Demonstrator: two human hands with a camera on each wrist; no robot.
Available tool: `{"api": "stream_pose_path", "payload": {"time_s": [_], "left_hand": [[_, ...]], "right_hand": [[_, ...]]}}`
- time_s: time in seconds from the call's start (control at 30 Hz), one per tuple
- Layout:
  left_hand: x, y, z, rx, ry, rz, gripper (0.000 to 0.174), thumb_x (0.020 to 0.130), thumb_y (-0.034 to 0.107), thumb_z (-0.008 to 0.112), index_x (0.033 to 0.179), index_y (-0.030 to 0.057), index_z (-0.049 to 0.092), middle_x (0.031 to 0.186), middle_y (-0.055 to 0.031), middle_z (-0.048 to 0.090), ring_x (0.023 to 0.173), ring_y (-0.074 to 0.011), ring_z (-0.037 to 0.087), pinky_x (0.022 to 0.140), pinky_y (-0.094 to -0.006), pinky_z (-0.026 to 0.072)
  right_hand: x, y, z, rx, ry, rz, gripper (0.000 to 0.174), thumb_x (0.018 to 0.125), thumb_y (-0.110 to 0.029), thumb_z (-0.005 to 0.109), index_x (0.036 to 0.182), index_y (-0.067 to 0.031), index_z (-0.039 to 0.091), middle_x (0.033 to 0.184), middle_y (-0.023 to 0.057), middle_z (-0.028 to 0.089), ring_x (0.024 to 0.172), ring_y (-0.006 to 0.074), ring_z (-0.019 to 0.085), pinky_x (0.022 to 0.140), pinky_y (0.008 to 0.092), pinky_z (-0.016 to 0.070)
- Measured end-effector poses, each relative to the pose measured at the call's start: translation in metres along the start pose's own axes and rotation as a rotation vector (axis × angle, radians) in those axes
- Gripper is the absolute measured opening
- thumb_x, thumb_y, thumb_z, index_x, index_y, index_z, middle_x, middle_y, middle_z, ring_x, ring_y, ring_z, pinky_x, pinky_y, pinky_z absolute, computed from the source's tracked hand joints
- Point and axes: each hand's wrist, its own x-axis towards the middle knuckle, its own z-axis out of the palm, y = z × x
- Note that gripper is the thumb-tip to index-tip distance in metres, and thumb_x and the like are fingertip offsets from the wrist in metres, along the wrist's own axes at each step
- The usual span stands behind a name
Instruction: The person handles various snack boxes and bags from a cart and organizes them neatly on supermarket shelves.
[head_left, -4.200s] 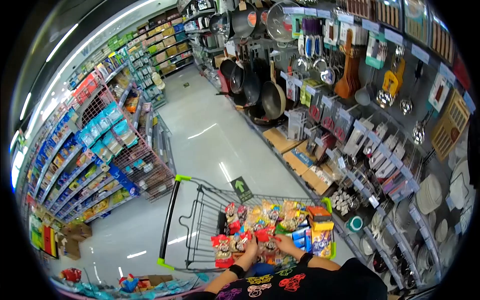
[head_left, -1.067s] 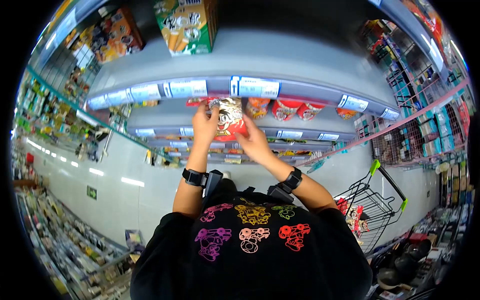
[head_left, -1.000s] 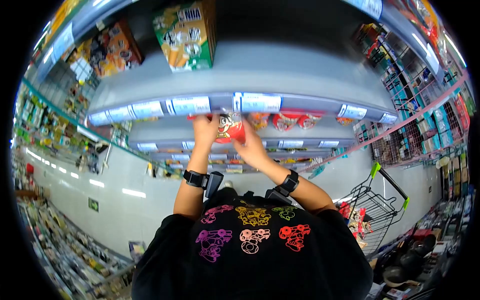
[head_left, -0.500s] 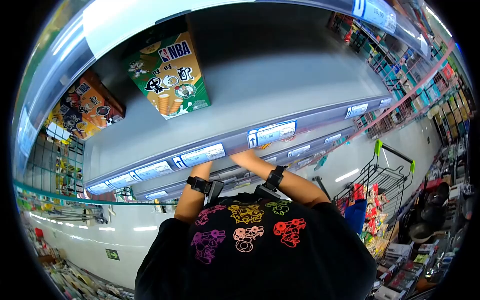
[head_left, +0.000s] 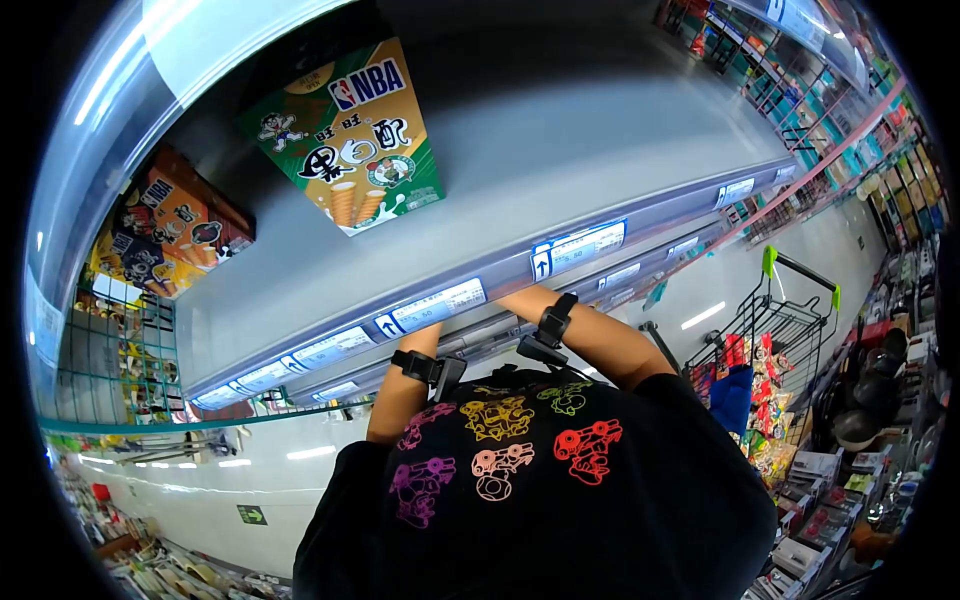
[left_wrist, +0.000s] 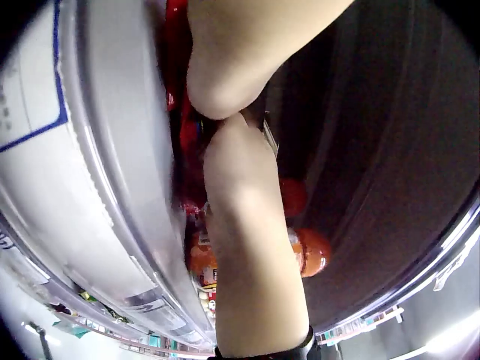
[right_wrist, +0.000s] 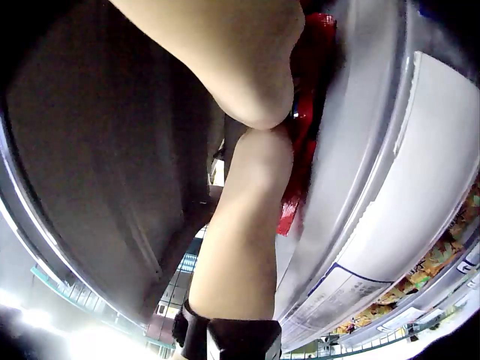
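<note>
Both hands reach under the upper shelf board (head_left: 520, 140), whose front edge hides them from the head view. In the left wrist view the left hand (left_wrist: 229, 64) comes in from the top, its heel touching the right hand (left_wrist: 240, 161). A shiny red snack bag (left_wrist: 178, 112) shows just beyond them. The right wrist view has the right hand (right_wrist: 240, 67) above and the left hand (right_wrist: 262, 161) below, with the red bag's crimped edge (right_wrist: 288, 216) sticking out beside them. The fingers are hidden behind the palms, so I cannot tell how they hold the bag.
Jars with red and orange lids (left_wrist: 315, 251) stand on the lower shelf beside the right arm. A green NBA box (head_left: 365, 150) and an orange box (head_left: 190, 215) sit on the upper board. The loaded shopping cart (head_left: 800, 265) is to the right.
Four seconds ago both hands gripped red bags over the cart. A second ago they held one red bag at the lower shelf; since then they have gone under the board, and the view has tilted.
</note>
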Motion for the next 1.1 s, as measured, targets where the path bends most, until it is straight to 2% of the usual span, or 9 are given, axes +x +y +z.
{"api": "stream_pose_path", "payload": {"time_s": [0.4,0.57,0.67,0.73,0.8,0.87,0.9,0.97,1.1], "left_hand": [[0.001,0.009,0.002,-0.019,-0.038,0.007,0.045,0.086,0.027,0.045,0.119,-0.0035,0.045,0.122,-0.0255,0.045,0.115,-0.0384,0.04,0.099,-0.0456,0.0267],[-0.004,0.02,0.002,-0.05,-0.055,-0.036,0.046,0.086,0.027,0.044,0.119,-0.0046,0.044,0.123,-0.0261,0.044,0.116,-0.0388,0.039,0.099,-0.0459,0.0255],[-0.012,0.03,0.002,-0.077,-0.06,-0.079,0.047,0.086,0.027,0.044,0.12,-0.0053,0.043,0.124,-0.0265,0.043,0.117,-0.039,0.038,0.1,-0.046,0.0249],[-0.017,0.043,0.0,-0.122,-0.043,-0.103,0.047,0.087,0.027,0.043,0.12,-0.0057,0.042,0.124,-0.0268,0.043,0.118,-0.0392,0.038,0.1,-0.0461,0.0244],[-0.023,0.063,-0.001,-0.18,-0.005,-0.132,0.048,0.087,0.027,0.043,0.121,-0.0062,0.042,0.125,-0.0271,0.042,0.118,-0.0394,0.037,0.101,-0.0462,0.024],[-0.032,0.081,0.008,-0.219,0.08,-0.097,0.048,0.087,0.027,0.043,0.121,-0.0066,0.041,0.125,-0.0273,0.042,0.119,-0.0395,0.037,0.101,-0.0462,0.0235],[-0.037,0.078,0.023,-0.17,0.178,0.011,0.051,0.086,0.026,0.043,0.124,-0.0073,0.037,0.128,-0.0282,0.038,0.121,-0.0407,0.033,0.102,-0.047,0.0206],[-0.048,0.079,0.054,-0.055,0.372,0.214,0.057,0.086,0.025,0.043,0.129,-0.0088,0.028,0.133,-0.0299,0.03,0.125,-0.043,0.026,0.105,-0.0486,0.0149],[-0.079,0.132,0.075,-0.141,0.2,0.399,0.064,0.079,0.019,0.045,0.13,-0.0119,0.022,0.133,-0.0327,0.026,0.127,-0.0451,0.021,0.105,-0.0548,0.0101]], "right_hand": [[-0.047,0.078,0.09,-0.461,-0.014,-0.315,0.033,0.085,-0.013,0.041,0.114,-0.0081,0.055,0.106,0.0124,0.06,0.103,0.0327,0.053,0.091,0.0429,0.0393],[0.02,-0.089,-0.071,0.484,-0.209,0.248,0.029,0.082,-0.024,0.052,0.102,-0.0027,0.056,0.103,0.018,0.057,0.098,0.0324,0.054,0.085,0.0407,0.0418],[0.006,-0.075,-0.026,0.18,-0.003,-0.078,0.043,0.081,-0.031,0.053,0.112,-0.0007,0.051,0.107,0.0236,0.055,0.1,0.0376,0.051,0.088,0.0447,0.0399],[-0.008,-0.092,-0.06,0.21,-0.285,-0.011,0.055,0.081,-0.033,0.053,0.12,0.005,0.043,0.114,0.0267,0.05,0.105,0.0397,0.048,0.091,0.0453,0.0376],[-0.03,-0.085,-0.062,0.175,-0.046,-0.227,0.067,0.083,-0.038,0.051,0.127,0.0093,0.032,0.124,0.0285,0.041,0.116,0.0402,0.04,0.098,0.0437,0.0321],[-0.05,-0.074,-0.068,0.144,0.034,-0.293,0.07,0.085,-0.04,0.048,0.131,0.0085,0.027,0.134,0.0274,0.03,0.125,0.0386,0.03,0.104,0.0416,0.025],[-0.061,-0.07,-0.079,0.174,0.002,-0.294,0.071,0.086,-0.038,0.048,0.133,0.0087,0.022,0.137,0.0275,0.026,0.13,0.0372,0.023,0.107,0.0399,0.0196],[-0.088,-0.056,-0.089,0.225,0.014,-0.292,0.071,0.085,-0.037,0.05,0.133,0.0079,0.022,0.137,0.027,0.026,0.13,0.0367,0.024,0.107,0.04,0.0199],[-0.16,-0.028,-0.115,0.399,0.089,-0.152,0.065,0.082,-0.026,0.054,0.135,0.0,0.027,0.138,0.02,0.03,0.128,0.0342,0.028,0.105,0.0402,0.0243]]}}
